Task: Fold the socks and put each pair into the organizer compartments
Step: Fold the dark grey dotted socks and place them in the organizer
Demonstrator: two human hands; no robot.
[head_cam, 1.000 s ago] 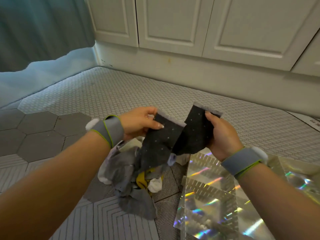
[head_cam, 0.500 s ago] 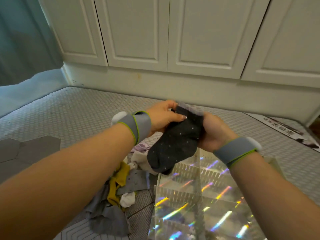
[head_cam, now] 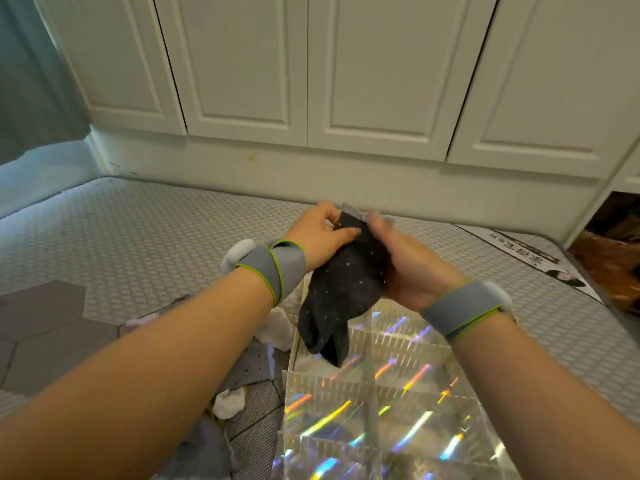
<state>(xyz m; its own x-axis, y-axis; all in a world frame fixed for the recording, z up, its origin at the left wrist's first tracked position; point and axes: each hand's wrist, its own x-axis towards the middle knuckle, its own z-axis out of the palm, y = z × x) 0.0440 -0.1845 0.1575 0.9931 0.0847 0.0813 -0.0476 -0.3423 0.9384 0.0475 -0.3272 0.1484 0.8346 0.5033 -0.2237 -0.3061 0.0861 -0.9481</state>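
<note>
Brought together now, the dark dotted socks [head_cam: 346, 282], which were being held apart a second ago, one in each hand, are being held as one bundle between both hands in the middle of the frame. More of the white cupboard doors [head_cam: 242, 64] is being taken in along the top than before.

At the lower right, the organizer [head_cam: 381, 410], a clear tray of iridescent dividers, is being streaked with rainbow glints across its compartments. The toes of the socks are being dangled over its far left compartment; whether they are touching a divider cannot be told. A loose pile of grey and white socks [head_cam: 254, 363] is being left on the mat [head_cam: 138, 237] just left of the organizer, partly hidden by the left forearm [head_cam: 156, 358].

The cuff end is being pinched by the left hand [head_cam: 322, 233], its thumb laid across the front of the fabric. The right hand [head_cam: 412, 268] is being pressed, palm inward, against the right side of the bundle; its fingers [head_cam: 381, 221] are being blurred at the cuff, so whether they are closing on the fabric cannot be told. Grey wristbands [head_cam: 273, 268] edged in green are being worn on both wrists.
</note>
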